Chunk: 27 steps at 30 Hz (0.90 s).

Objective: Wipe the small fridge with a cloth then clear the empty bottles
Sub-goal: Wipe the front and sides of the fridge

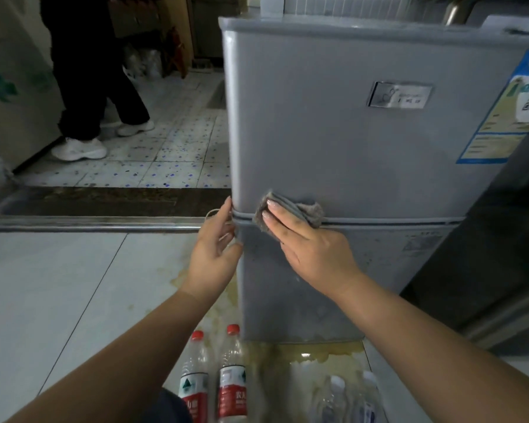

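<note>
Pressing flat, the right hand (pixel 306 242) is holding a folded grey cloth (pixel 290 213) against the front of the small grey fridge (pixel 348 141), its fingers straight and lying over the cloth. The cloth is sitting right on the seam between the upper and lower doors, near the fridge's left edge. Beside it, the left hand (pixel 216 248) is resting against that left corner of the fridge at the same seam, fingers relaxed and lightly spread, gripping nothing.

The fridge is standing on the floor in front of the person, with a silver badge (pixel 399 94) on its upper door and a blue and yellow label (pixel 504 114) toward its right edge. Yellowish staining (pixel 315 352) is spreading over the pale floor tiles around its base.

Two clear bottles with red caps and red labels (pixel 214 377) are standing upright side by side on the floor just in front of the fridge's lower left corner. Two more clear bottles with white caps (pixel 351 395) are standing to their right, blurred.

Beyond a metal threshold strip (pixel 89 227), another person in dark trousers and white shoes (pixel 83 145) is standing on speckled tiles, well apart from the fridge.
</note>
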{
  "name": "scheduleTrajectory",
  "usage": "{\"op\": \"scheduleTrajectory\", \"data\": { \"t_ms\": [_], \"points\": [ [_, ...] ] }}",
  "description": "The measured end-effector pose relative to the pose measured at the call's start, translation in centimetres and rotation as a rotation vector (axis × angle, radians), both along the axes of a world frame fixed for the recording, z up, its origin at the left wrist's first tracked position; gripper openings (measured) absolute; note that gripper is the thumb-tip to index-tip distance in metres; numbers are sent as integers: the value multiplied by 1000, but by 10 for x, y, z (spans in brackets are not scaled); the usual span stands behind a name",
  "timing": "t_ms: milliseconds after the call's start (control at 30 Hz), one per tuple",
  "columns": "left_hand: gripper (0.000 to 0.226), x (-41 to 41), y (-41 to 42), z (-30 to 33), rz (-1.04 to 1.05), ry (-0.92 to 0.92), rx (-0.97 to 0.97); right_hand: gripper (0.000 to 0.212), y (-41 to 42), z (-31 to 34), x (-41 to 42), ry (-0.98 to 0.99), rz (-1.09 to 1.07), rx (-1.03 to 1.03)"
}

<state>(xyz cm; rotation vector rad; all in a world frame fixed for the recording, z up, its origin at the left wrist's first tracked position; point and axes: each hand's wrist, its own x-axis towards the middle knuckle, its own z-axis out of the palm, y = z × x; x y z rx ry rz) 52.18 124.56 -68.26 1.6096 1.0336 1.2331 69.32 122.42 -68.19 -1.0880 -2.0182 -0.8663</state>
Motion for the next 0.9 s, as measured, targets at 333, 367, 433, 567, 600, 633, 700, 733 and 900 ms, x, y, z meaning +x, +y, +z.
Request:
{"op": "scheduleTrajectory", "data": {
  "t_ms": [333, 367, 433, 567, 600, 633, 700, 733, 900],
  "points": [
    [72, -17, 6, -2, -130, -36, -92, 50, 6, -78, -28, -185, -15, -234],
    [71, -20, 6, -4, -140, -1, -96, 47, 3, -86, -30, -207, -42, -274],
    [68, -26, 8, -16, -171, 60, -142, 55, 2, -101, -31, -239, -40, -363],
    [62, -36, 12, -50, -241, 92, -314, 52, 1, -95, -25, -260, 30, -347],
    [58, -37, 15, -58, -250, 87, -338, 45, 0, -86, -23, -261, 35, -298],
    [51, -37, 18, -64, -248, 67, -370, 44, 0, -76, -20, -260, 29, -240],
    [34, -34, 21, -73, -217, -11, -443, 43, 0, -61, -16, -241, -4, -144],
    [30, -32, 23, -76, -203, -62, -478, 44, 1, -59, -16, -230, -16, -119],
    [39, -20, 24, -103, -102, -177, -626, 45, 6, -93, -26, -220, -10, -110]
  ]
}}
